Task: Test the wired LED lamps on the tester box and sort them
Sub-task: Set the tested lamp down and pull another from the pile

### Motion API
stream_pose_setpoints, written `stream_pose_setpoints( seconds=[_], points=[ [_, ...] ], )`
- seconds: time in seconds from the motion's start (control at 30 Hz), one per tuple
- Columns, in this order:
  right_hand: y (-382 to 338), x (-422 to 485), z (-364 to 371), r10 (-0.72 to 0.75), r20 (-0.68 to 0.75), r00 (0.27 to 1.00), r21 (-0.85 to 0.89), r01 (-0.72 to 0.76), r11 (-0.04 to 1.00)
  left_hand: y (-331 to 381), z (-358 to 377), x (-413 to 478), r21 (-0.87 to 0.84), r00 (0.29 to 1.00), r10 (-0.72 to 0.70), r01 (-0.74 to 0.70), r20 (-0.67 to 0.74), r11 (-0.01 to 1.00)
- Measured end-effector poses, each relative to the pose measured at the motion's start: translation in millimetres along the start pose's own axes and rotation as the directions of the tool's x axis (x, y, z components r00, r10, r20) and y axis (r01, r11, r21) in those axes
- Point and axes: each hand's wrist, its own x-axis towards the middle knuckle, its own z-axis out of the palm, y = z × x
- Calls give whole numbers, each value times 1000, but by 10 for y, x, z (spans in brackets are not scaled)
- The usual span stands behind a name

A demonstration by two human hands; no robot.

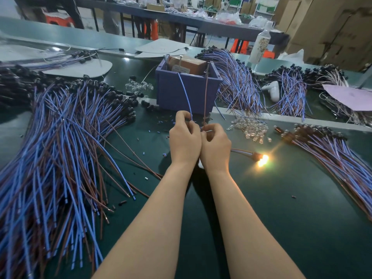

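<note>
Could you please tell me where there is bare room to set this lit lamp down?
Bare mat lies right of the right forearm, below the lit lamp, bordered by the right wire bundle. The left wire pile is crowded.

Factory assembly bench (261, 198), wire heaps (50, 158)

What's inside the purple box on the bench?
A brown labelled carton sits in the purple box, with upright metal pins beside it. A blue lead and a brown lead run over the front rim. The front wall hides everything lower.
</note>
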Motion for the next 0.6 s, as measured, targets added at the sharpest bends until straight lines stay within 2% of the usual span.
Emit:
stream_pose_setpoints(
  seconds=[0.6],
  points=[
    [6, -1, 2, -12, 14, 1000, -19, 12, 1000, -22, -14, -7, 4, 1000, -25, 25, 8, 1000]
  ],
)
